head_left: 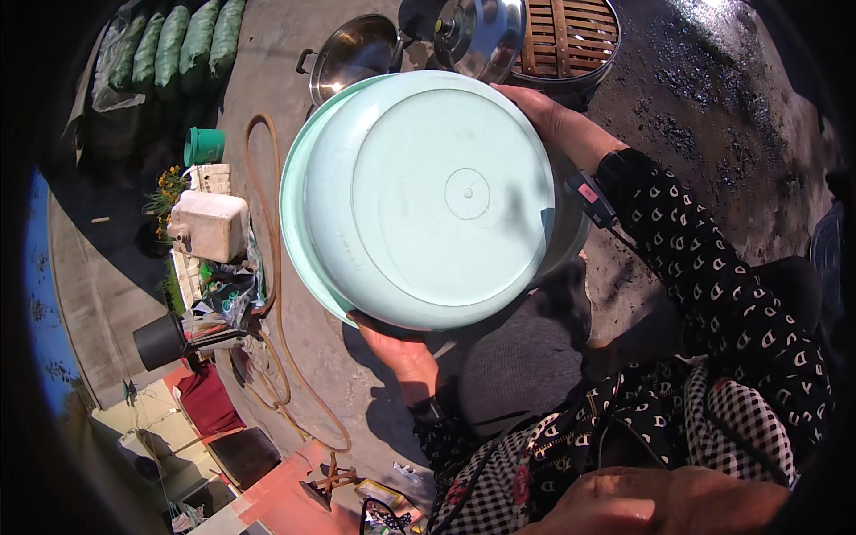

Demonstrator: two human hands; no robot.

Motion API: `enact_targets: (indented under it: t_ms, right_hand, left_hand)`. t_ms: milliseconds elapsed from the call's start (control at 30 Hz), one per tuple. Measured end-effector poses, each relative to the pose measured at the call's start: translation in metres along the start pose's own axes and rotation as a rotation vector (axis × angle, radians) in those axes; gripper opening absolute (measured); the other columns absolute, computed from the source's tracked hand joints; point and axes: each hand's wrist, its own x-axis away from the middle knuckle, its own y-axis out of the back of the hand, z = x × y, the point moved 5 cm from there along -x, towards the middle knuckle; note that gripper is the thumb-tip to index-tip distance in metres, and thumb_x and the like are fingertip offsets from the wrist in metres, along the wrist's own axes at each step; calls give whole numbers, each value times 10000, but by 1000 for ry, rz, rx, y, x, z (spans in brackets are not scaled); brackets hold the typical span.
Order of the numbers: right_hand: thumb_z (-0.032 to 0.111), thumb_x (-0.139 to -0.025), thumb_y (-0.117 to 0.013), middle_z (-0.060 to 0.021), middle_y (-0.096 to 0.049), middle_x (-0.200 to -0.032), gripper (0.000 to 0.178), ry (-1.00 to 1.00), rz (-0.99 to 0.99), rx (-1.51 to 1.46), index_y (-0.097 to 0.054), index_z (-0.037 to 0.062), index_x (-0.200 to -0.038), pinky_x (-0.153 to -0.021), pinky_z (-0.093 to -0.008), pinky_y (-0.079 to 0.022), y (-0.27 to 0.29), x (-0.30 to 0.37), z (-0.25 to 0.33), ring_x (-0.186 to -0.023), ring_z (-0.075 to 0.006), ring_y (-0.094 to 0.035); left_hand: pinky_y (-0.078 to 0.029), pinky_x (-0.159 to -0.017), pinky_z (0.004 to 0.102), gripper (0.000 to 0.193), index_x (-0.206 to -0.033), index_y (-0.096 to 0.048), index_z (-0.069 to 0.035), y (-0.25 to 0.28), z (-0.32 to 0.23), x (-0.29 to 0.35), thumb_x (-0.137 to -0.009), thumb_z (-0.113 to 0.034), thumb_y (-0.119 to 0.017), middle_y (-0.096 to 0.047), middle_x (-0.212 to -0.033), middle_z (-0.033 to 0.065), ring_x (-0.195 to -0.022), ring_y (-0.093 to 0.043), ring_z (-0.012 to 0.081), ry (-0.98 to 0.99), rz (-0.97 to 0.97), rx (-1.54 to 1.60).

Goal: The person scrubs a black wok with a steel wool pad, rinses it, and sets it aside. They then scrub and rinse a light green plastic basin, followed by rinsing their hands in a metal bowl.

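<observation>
I hold a large pale green plastic basin (419, 196) tipped on its side, its flat underside facing me. My left hand (401, 349) grips the basin's lower rim from beneath. At the upper right rim my right hand (544, 111) clasps the edge, and a black band with a small red tag sits on that wrist. Both sleeves are black with a white pattern. The basin's inside is hidden from me.
Behind the basin stand a steel pot (352, 58), a shiny steel lid (477, 36) and a round slatted wooden rack (571, 36). A hose (276, 294) snakes over the concrete at left, near a white jerrycan (207, 225), a green pot (205, 145) and green sacks (174, 45).
</observation>
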Motion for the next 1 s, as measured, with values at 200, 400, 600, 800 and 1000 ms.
enact_targets:
  t_ms: [200, 400, 600, 800, 1000]
  right_hand:
    - [264, -1006, -470, -123, -620, -1227, 380, 57, -285, -119, -569, 40, -1296, -983, -335, -456, -8, 32, -105, -1091, -205, -574]
    - [106, -911, -610, -102, -563, -1115, 342, 42, -153, 93, -481, 33, -1219, -950, -328, -450, -74, 92, -152, -1064, -196, -546]
    - [13, -846, -669, -32, -619, -902, 214, -142, 187, 146, -584, 38, -1041, -690, -302, -500, -72, 89, -159, -790, -150, -595]
    - [-1, -786, -648, -150, -675, -952, 281, 516, -504, 1406, -653, 48, -1063, -782, -434, -546, 63, 52, -172, -824, -353, -661]
    - [-20, -824, -622, -160, -685, -1135, 358, -282, -188, 1099, -695, 76, -1161, -942, -401, -522, 75, 39, -210, -1051, -314, -666]
  left_hand:
    - [-310, -1163, 536, 721, -1553, -318, -125, -4, 24, -33, -1019, -602, -402, -293, -1597, 105, -1430, -337, 320, 45, -57, 230]
    - [-297, -1154, 609, 717, -1563, -296, -151, -19, 26, -44, -1021, -618, -353, -296, -1596, 111, -1438, -328, 362, -55, -52, 214]
    - [-286, -1177, 577, 767, -1563, -291, -142, -24, 26, -55, -1002, -661, -352, -295, -1601, 104, -1458, -309, 353, -55, -88, 186]
    - [-294, -1183, 543, 763, -1564, -291, -133, -22, 16, -42, -1004, -644, -373, -291, -1610, 104, -1451, -329, 340, -27, -79, 224]
    - [-308, -1180, 525, 725, -1559, -307, -126, -17, 13, -40, -1023, -613, -356, -319, -1598, 99, -1440, -349, 337, -43, -121, 190]
